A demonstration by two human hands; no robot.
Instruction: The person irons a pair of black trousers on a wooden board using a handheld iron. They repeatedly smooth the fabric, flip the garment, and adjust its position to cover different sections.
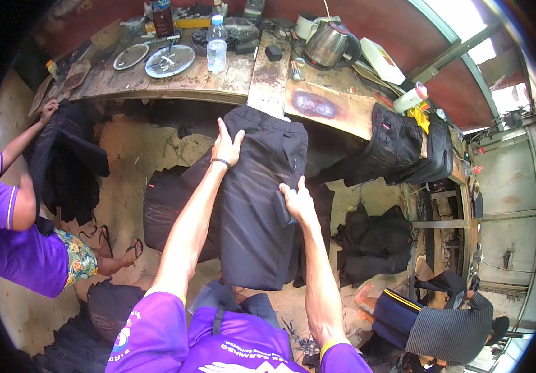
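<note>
A pair of black trousers (252,205) hangs in front of me, its waistband at the end of a narrow wooden board (269,84). Against the upper left side of the cloth lies my left hand (227,146), thumb and forefinger spread apart, a dark band around the wrist. Lower down, by the right side seam, my right hand (297,202) has its fingers bent onto the cloth. A small pale grey-blue patch shows beside those fingers; I cannot tell what it is. The lower cloth hangs loose between my forearms.
Behind the trousers runs a wooden bench with a water bottle (216,46), a round tray (169,61) and a steel kettle (330,45). More black trousers (398,143) drape at right; dark garments (373,242) lie on the floor. One person (25,230) stands left, another (448,329) bends at lower right.
</note>
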